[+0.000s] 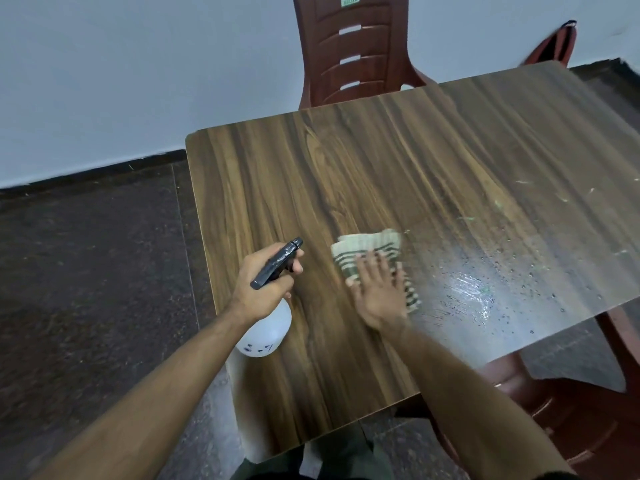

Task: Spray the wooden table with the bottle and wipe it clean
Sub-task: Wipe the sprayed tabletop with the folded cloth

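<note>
My left hand (263, 285) grips a white spray bottle (265, 332) with a black trigger head, held above the wooden table (363, 168) near its left edge, nozzle aimed away from me. My right hand (379, 292) lies flat, fingers spread, pressing a folded striped cloth (367, 245) onto the table's middle. Right of the cloth the wood is wet, with a shiny smear (467, 289) and scattered droplets. Pale green flecks (523, 183) dot the right part of the table.
A brown plastic chair (349, 50) stands at the table's far side against the pale wall. A second chair (554, 46) shows at the far right corner, and a third (571, 417) sits under the near right edge. Dark stone floor (86, 289) lies left of the table.
</note>
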